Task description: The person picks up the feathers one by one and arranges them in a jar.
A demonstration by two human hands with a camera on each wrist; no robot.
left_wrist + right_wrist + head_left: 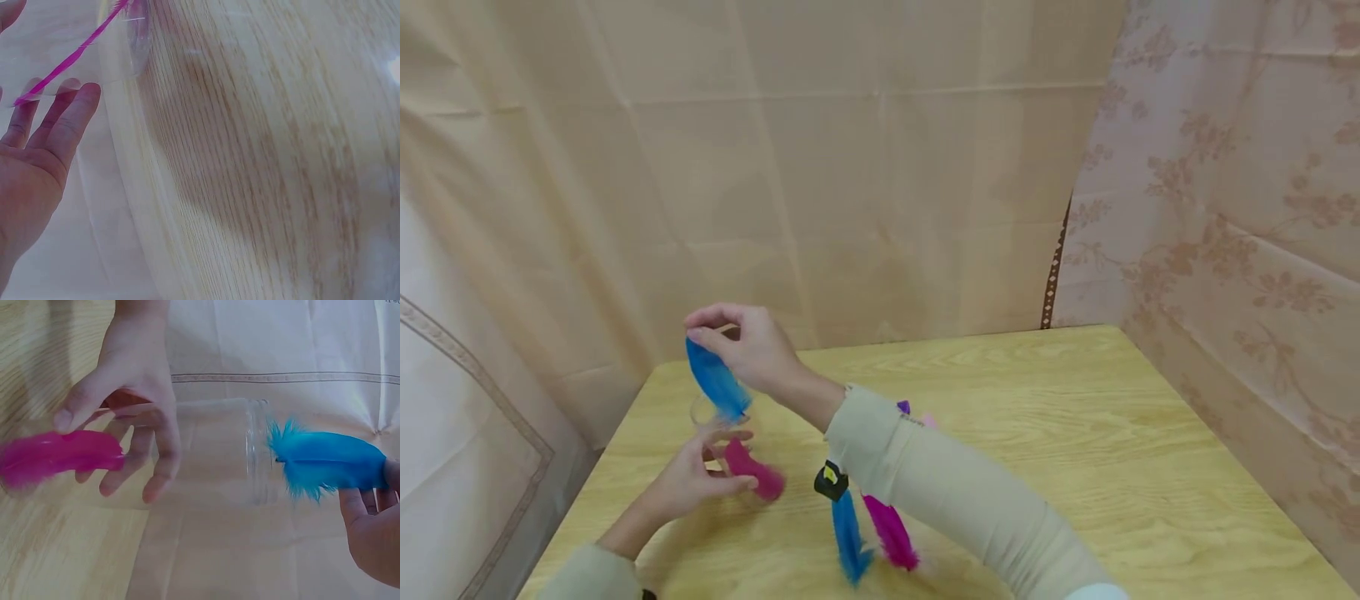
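Observation:
My left hand (687, 477) grips a clear see-through jar (215, 425), its thumb and fingers curled round the wall. Inside the jar, toward its bottom end, lies a magenta feather (69, 453). The right hand (762, 348) pinches one end of a blue feather (331, 459) between thumb and fingers. In the right wrist view, the fluffy end of that feather is right at the jar's rim, with most of its length outside. Only part of the jar and a thin strip of magenta feather (69, 61) show in the left wrist view.
Under my right forearm, another blue feather (850, 542) and a magenta feather (891, 533) lie on the wood-grain table (1037, 400). Beyond the sleeve (955, 475) peek a purple piece (903, 407) and a pale pink one (929, 421). Cloth curtains (880, 192) hang behind.

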